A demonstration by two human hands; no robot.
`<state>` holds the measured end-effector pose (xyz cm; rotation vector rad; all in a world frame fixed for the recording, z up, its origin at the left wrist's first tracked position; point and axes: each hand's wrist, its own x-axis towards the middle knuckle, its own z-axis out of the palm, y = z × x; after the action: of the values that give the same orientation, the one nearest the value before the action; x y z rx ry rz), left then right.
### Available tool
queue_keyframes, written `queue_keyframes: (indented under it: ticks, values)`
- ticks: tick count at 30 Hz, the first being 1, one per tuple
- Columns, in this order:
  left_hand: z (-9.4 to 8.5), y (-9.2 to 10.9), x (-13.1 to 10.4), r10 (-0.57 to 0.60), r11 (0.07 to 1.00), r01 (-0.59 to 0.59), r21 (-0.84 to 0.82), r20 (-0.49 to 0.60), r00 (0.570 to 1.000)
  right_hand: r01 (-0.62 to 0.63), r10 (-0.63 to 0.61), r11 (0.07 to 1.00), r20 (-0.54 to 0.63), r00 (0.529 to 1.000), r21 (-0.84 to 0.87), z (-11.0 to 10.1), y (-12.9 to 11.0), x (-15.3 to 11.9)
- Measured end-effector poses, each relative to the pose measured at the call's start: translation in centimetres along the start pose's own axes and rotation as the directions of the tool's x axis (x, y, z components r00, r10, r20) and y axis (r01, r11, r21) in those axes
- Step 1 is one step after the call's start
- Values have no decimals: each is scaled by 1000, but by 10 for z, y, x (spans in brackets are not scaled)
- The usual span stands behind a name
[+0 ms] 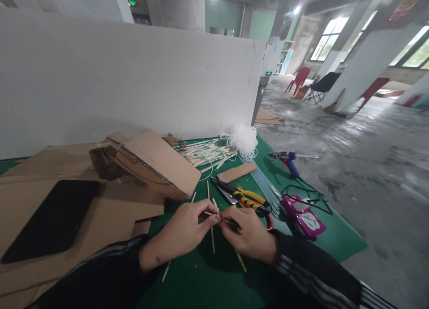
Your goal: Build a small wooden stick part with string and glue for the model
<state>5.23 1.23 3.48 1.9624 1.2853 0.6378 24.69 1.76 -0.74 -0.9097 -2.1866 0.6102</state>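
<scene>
My left hand [192,222] and my right hand [246,230] meet fingertip to fingertip above the green tabletop [204,280]. Between them they pinch a thin wooden stick [208,213], mostly covered by the fingers. Beneath the hands lies another bare wooden stick [212,242], pointing away from me. A slim yellowish stick [241,262] shows below my right hand, partly hidden by it. One more thin stick [166,271] passes under my left wrist. Just beyond my right hand are long-nose pliers [243,195] with black-and-yellow handles and red-handled scissors [269,220].
Cardboard pieces [174,161] and a black flat panel [55,219] cover the left side. Behind lie many sticks [208,152], white cord [243,141] and clear glue sticks [266,186]. A blue glue gun [288,161] and purple power strip [304,217] sit right. A white partition [134,76] stands behind.
</scene>
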Motion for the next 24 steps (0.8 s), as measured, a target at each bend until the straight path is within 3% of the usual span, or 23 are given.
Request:
queue_keyframes:
  ticks: [8,17,24]
  values:
    - [3,-2,0,48,997,-51,-60,-53,997,-165,162,985,48,986,50,1,-4,3]
    - [1,-5,2,22,995,-20,-101,21,1000,-103,103,988,7,995,113,2,-2,0]
    - [3,-3,1,58,997,-60,-47,-51,997,-156,159,978,-10,987,138,2,-4,2]
